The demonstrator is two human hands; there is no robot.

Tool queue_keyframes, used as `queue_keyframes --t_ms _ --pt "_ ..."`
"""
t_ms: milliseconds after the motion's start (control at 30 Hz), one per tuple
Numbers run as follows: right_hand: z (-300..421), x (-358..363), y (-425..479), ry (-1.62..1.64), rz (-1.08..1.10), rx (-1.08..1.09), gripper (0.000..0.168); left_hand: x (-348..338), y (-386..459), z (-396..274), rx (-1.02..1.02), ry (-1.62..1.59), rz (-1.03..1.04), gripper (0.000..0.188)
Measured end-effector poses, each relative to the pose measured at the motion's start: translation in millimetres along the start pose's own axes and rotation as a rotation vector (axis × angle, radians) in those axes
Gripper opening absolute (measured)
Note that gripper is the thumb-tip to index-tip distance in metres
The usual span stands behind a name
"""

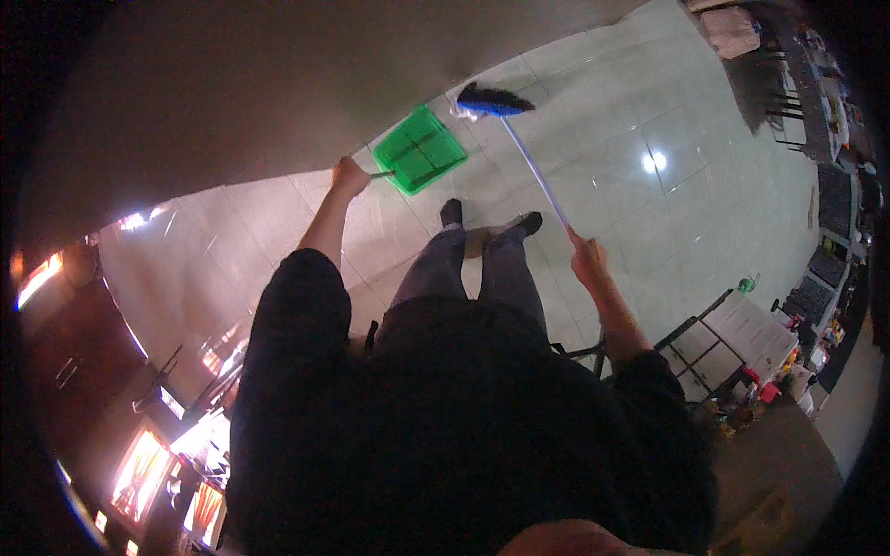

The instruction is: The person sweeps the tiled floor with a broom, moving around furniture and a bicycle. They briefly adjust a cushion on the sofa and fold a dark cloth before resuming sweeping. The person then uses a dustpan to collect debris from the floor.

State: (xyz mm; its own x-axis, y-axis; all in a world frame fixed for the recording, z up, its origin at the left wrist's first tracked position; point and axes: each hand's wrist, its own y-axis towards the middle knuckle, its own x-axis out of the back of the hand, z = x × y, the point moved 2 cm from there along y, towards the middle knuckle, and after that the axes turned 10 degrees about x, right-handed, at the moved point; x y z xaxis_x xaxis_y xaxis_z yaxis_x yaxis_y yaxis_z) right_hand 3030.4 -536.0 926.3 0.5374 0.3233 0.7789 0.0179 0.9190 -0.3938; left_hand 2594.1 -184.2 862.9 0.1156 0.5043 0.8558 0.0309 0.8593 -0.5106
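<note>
My left hand (350, 179) grips the handle of a green plastic dustpan (421, 151), near the foot of the wall. In my right hand (589, 262) is the pale blue shaft of a broom (532, 165). The broom's blue head with dark bristles (495, 100) is beyond the dustpan, to its right and apart from it. A whitish clump of debris (470, 113) shows at the left edge of the broom head; what it is made of is too blurred to tell. My feet in dark socks stand just behind both tools.
A wall (278, 83) runs along the far left side of the tiled floor (612, 139). White drawers (747, 326) with items on top stand at the right. Dark furniture (786, 90) lines the far right. Bright lit objects (142, 472) are at the lower left.
</note>
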Motion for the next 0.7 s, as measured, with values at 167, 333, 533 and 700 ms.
queue_keyframes --t_ms 167,333,533,700 --pt "17.9 42.5 -1.7 -0.048 0.001 0.031 0.061 -2.1 2.4 17.3 0.132 0.069 0.101 0.033" --pt "-25.0 22.0 6.4 -0.123 0.009 0.073 0.059 46.4 -15.3 -23.5 0.239 -0.238 0.098 0.024" --pt "3.1 48.1 17.5 -0.133 -0.013 0.083 0.056 29.5 4.8 -4.2 0.214 -0.234 -0.069 0.022" --pt "-9.6 51.1 12.8 -0.127 0.085 0.063 0.058 65.5 -39.4 -39.4 0.212 -0.25 0.226 0.027"
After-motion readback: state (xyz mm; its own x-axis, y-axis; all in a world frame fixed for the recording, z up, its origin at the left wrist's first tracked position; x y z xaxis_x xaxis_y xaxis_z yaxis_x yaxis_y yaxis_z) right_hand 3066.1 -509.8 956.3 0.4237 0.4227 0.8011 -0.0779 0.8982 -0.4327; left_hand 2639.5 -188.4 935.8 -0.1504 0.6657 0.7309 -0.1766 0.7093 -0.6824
